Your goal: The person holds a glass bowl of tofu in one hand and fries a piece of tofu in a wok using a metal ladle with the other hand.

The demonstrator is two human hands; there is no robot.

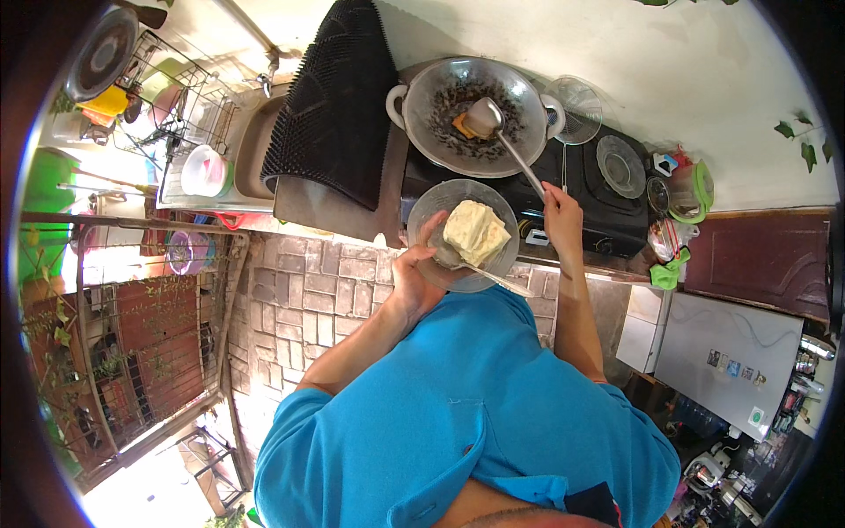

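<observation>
My left hand [420,274] holds a clear glass bowl [422,224] near my chest, its thumb over the rim. Pale yellow blocks [474,231], perhaps tofu, are stacked in it, and a metal spoon [498,280] leans out over the rim. My right hand [563,214] grips the handle of a metal spatula [521,158]. The spatula's blade rests inside a two-handled metal wok [422,119], over an orange-brown piece [464,125] that it partly covers. Dark residue coats the wok's bottom.
The wok sits on a black gas stove [627,224]. A wire strainer [574,109] and a glass dish [620,166] lie to its right. Left stand a black rubber mat [337,99] and a sink [261,145]. A green-lidded container [693,191] is at the far right.
</observation>
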